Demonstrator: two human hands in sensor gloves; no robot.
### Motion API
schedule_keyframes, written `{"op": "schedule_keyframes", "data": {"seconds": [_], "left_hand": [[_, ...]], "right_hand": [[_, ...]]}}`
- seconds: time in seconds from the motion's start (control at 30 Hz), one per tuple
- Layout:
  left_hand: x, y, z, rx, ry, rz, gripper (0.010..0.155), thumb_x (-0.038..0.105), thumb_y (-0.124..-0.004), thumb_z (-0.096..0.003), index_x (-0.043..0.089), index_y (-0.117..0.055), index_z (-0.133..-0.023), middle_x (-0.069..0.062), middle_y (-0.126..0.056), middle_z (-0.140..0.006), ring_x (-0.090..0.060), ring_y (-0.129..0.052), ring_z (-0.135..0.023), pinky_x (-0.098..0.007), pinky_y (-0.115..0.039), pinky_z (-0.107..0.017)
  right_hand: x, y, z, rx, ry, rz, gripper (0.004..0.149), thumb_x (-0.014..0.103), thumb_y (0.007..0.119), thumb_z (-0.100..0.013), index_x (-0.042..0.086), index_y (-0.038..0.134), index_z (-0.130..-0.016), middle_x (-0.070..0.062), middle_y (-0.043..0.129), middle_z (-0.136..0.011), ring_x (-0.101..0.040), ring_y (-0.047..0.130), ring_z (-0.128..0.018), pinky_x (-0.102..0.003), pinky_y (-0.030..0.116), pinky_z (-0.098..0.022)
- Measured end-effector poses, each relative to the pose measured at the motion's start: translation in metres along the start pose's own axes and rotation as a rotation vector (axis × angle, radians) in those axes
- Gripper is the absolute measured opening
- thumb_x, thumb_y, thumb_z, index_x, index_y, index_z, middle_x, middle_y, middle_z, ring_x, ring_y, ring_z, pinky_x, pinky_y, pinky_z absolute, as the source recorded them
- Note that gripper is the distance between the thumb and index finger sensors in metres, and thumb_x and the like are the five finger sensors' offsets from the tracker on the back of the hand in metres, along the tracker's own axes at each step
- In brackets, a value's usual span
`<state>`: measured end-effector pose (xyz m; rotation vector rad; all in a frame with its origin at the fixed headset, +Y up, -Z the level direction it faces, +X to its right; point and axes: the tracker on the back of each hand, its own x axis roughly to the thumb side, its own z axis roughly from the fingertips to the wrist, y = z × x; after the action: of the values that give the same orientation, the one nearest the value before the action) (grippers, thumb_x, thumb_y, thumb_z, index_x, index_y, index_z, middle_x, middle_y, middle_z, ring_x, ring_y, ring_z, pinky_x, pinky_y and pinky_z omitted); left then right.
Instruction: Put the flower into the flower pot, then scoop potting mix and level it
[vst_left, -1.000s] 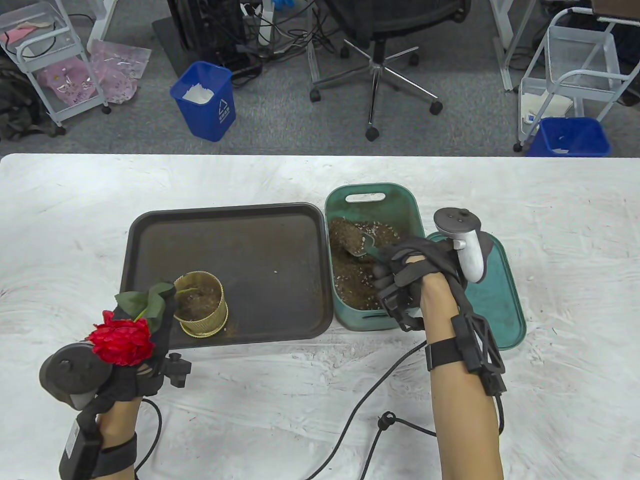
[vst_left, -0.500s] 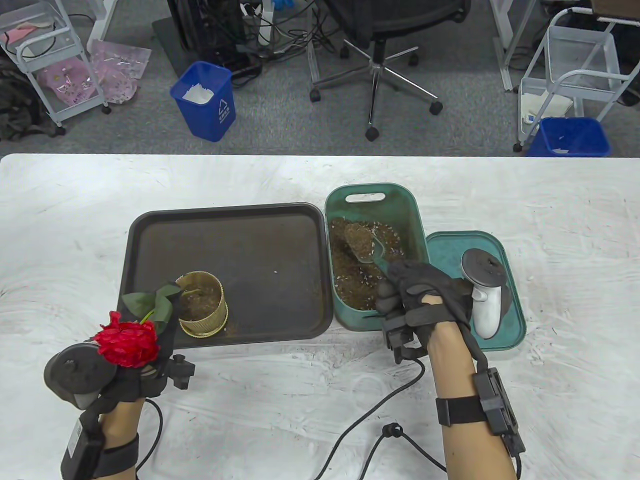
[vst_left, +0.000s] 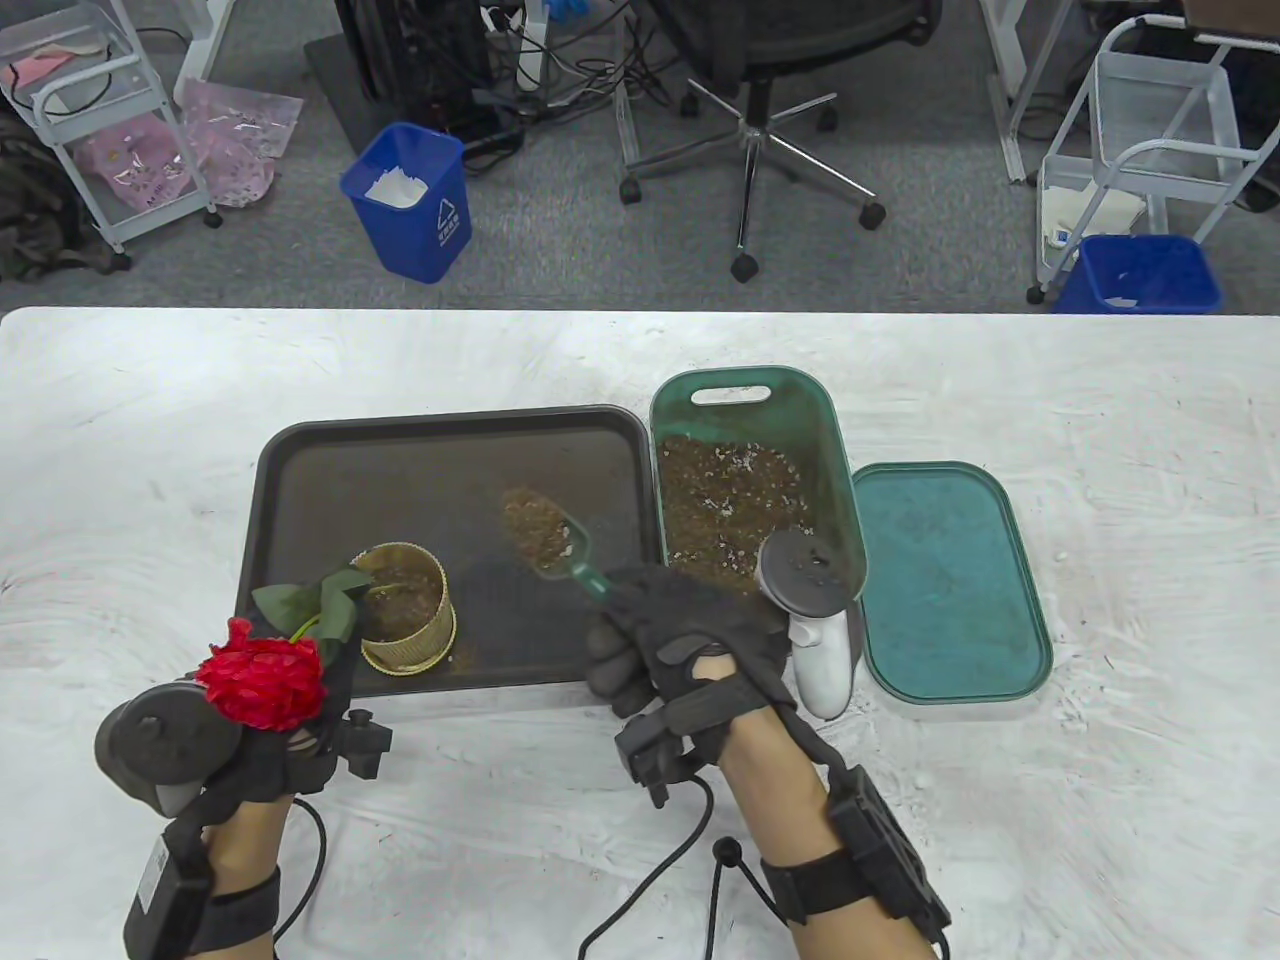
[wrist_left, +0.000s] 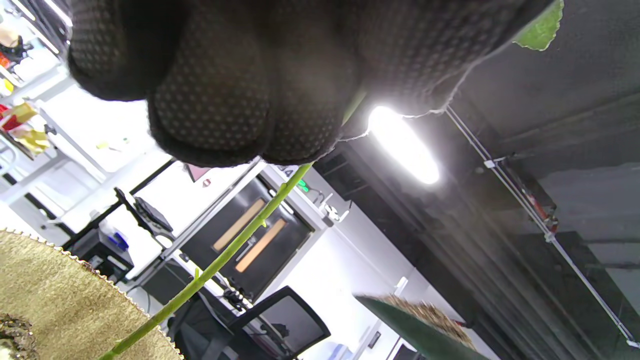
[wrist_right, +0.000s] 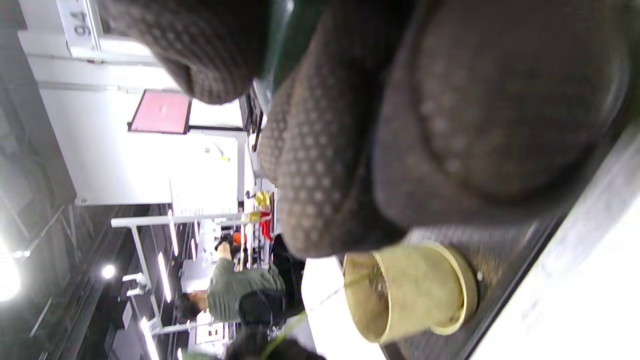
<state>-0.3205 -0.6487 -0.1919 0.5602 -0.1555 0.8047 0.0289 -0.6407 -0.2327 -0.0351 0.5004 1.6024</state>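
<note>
Now, working left to right: my left hand sits near the front left corner of the tabletop, fingers pinched on the green stem of the red flower. The stem slants into the gold flower pot, which stands in the front left corner of the dark tray, so I judge the flower placed and only steadied. The pot already looks partly filled with soil.

Next, my right hand, curled round the handle of the green scoop, holds it over the middle of the tray, heaped with potting mix and well short of the pot. Beyond it, the green tub of mix stands against the tray's right edge, its lid lying beside it.

Left to do, as I read it: tip this load in, perhaps fetch more, then level.

I can read no brand or label on any of these things.
</note>
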Motion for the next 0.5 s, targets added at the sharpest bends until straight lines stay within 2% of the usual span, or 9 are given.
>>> {"op": "schedule_keyframes", "data": {"seconds": [0.13,0.3,0.5], "left_hand": [[0.000,0.002,0.000,0.011,0.015,-0.008,0.044,0.041,-0.081,-0.0402,0.023,-0.090,-0.079,-0.001,-0.099,-0.067,-0.028,-0.105,-0.045,-0.044,-0.087,-0.044],[0.000,0.003,0.000,0.030,0.025,-0.045,0.044,0.038,-0.077,-0.0377,0.023,-0.089,-0.078,-0.001,-0.099,-0.066,-0.027,-0.105,-0.044,-0.044,-0.087,-0.044],[0.000,0.003,0.000,0.044,0.037,-0.055,0.044,0.036,-0.076,-0.0362,0.023,-0.089,-0.076,0.000,-0.098,-0.064,-0.027,-0.105,-0.042,-0.045,-0.087,-0.043]], "right_hand": [[-0.008,0.037,-0.012,0.018,-0.004,0.017,0.057,0.032,0.078,-0.041,-0.003,0.071,-0.085,-0.015,0.101,-0.055,-0.027,0.112,-0.024,-0.037,0.100,-0.010],[-0.026,0.071,-0.022,-0.001,-0.014,0.038,0.057,0.032,0.078,-0.042,-0.003,0.071,-0.086,-0.015,0.101,-0.055,-0.028,0.112,-0.025,-0.038,0.100,-0.010],[-0.034,0.088,-0.025,-0.091,-0.072,0.157,0.057,0.032,0.079,-0.041,-0.003,0.072,-0.085,-0.015,0.101,-0.055,-0.028,0.112,-0.024,-0.038,0.099,-0.010]]}}
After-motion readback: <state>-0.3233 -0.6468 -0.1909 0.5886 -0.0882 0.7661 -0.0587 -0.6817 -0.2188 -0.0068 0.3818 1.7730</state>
